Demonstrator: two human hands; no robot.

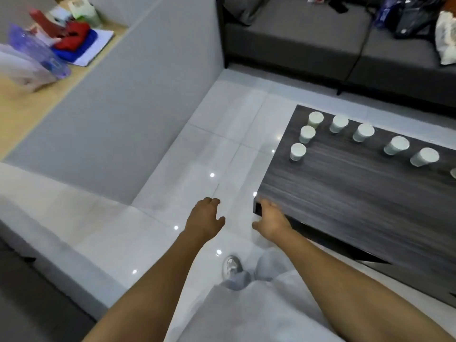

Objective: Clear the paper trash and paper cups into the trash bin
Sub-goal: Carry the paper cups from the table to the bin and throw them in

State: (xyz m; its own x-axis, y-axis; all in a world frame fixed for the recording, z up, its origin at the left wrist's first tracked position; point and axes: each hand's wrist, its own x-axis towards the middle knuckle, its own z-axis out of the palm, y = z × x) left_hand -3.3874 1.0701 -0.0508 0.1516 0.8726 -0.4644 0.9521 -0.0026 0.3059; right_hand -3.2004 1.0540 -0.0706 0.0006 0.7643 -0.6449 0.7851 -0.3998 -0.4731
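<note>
- Hovering left hand [204,215] and right hand [271,218] at counter [345,193] corner, fingers loosely spread, holding nothing.
- Sitting upside down along counter's far end: paper cups [298,151].
- Not seeing any bin; risking knocking light cups over when grabbing several.

Both forearms are bare, with no sleeves in view. Light grey trousers [259,314] cover the legs. At 6 o'clock, one white-and-grey shoe [231,266], apparently a sneaker; motion blur obscures detail.
</note>
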